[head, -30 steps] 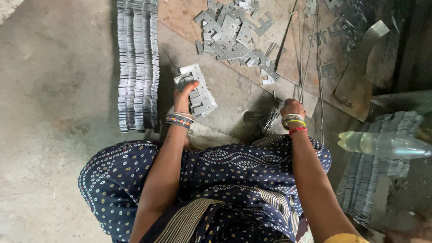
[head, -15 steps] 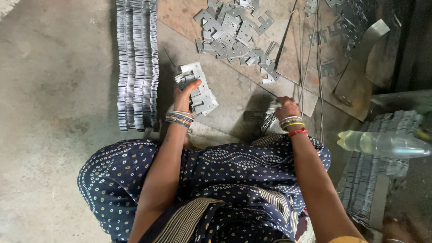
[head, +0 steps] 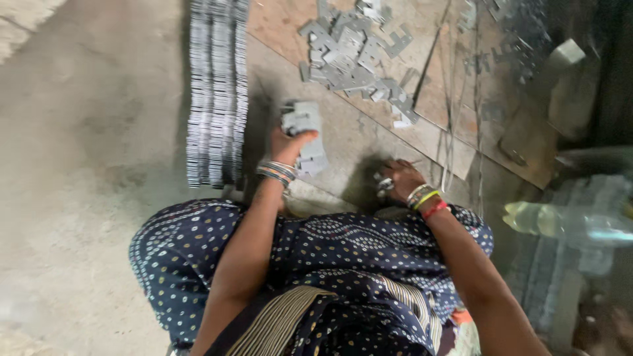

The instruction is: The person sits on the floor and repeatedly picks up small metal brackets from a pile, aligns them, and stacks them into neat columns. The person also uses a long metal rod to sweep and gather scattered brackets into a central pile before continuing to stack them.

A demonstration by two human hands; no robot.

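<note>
Plates (head: pixel 303 135) in left hand (head: pixel 289 144) grip | right hand (head: pixel 399 179) on floor | bottle (head: pixel 567 223) beside

I count two hands: my left hand (head: pixel 290 142) closed on one stack of flat metal plates (head: pixel 304 135), my right hand (head: pixel 397 179) on a few small metal pieces (head: pixel 382 184) (too blurred to number). Beyond my fingers lies one loose heap of plates (head: pixel 356 56), far too many to count. Left of my left fingers run about four long rows of stacked plates (head: pixel 216 99). Right of my right hand lies one plastic bottle (head: pixel 567 223).
</note>
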